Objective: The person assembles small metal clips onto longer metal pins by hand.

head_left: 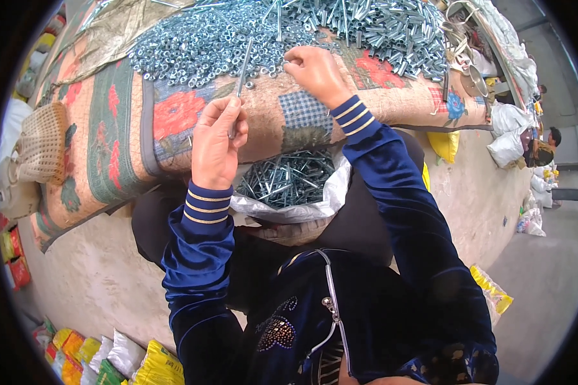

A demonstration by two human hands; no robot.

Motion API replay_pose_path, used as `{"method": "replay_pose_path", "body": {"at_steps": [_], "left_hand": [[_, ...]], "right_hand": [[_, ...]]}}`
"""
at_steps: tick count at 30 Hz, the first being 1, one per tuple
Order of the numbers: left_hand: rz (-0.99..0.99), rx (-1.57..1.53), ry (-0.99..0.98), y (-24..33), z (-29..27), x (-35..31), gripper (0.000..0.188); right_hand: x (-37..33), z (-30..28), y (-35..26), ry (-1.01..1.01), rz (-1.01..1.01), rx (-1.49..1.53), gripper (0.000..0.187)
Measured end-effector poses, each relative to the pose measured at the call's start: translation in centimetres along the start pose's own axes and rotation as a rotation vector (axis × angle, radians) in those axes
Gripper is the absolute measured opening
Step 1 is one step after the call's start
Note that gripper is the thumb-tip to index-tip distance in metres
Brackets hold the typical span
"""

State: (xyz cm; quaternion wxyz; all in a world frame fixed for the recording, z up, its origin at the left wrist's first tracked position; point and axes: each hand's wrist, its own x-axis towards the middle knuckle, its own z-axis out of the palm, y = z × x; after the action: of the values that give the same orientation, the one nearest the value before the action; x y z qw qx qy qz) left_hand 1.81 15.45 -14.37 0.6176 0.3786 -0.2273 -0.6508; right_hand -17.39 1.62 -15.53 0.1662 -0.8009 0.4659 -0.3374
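Observation:
Upright in my left hand [217,144] is a long, thin metal bolt [245,67], gripped between thumb and fingers. My right hand [316,72] hovers at the near edge of the heap of small nuts [192,54], its thumb and fingertips pinched together. Whatever sits in that pinch is too small to make out. Below and between my hands, an opened white sack [331,204] holds many similar bolts [288,179]. A heap of short metal tubes [398,32] lies beyond my right hand.
A patterned quilt [244,154] covers the work surface. At its left stands a woven tan basket [42,142]. A metal ring-shaped piece [474,82] lies at the right end. Yellow sacks [157,366] rest on the floor, and a person [552,138] is far off right.

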Motion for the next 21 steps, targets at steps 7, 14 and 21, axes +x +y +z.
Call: {"method": "replay_pose_path", "body": {"at_steps": [7,14,21], "left_hand": [[0.010,0.040,-0.002,0.1,-0.4,0.0,0.008],[-0.006,0.077,-0.003,-0.1,-0.2,0.0,0.008],[-0.090,0.154,-0.020,-0.2,-0.1,-0.2,0.010]], "right_hand": [[0.7,-0.3,-0.9,-0.054,-0.097,-0.197,0.014],[0.7,-0.2,-1.0,-0.082,-0.168,-0.170,0.014],[0.3,-2.4,-1.4,-0.131,0.249,0.778,0.018]]}}
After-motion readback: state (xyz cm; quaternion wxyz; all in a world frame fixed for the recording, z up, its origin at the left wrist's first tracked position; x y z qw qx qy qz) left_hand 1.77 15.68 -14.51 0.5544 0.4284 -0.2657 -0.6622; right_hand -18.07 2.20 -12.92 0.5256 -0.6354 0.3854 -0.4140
